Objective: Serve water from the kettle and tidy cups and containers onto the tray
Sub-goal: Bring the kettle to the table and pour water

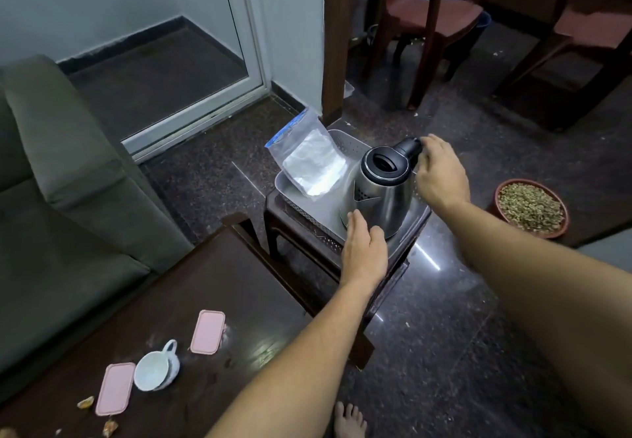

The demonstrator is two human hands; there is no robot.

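Head view looks down on a steel kettle standing upright in a pale grey tray, at the tray's near right end. The tray rests on a small dark stool set on the polished stone floor. Behind the kettle, a clear zip bag with folded silvery contents leans across the far left part of the tray, its blue top edge sticking out over the rim.

The right hand is at the kettle's black handle, its fingers curled toward the handle's upper end; whether they are actually closed around it cannot be told, since the back of the hand hides the grip. The left hand lies flat against the kettle's lower front, fingers together and extended, touching the base and holding nothing.

Nearer the camera, to the left, a dark brown worktop carries the other pieces. A white cup lies tipped on its side, mouth facing the camera and handle pointing away. A pink lid lies flat just beyond and right of the cup, and a second pink lid lies flat just left of it. A few small amber crumbs are scattered near the worktop's front edge.

A grey sofa fills the left side. On the floor to the right of the stool sits a terracotta bowl filled with greenish seeds. Brown chairs stand farther back, and a bare foot shows at the bottom edge.
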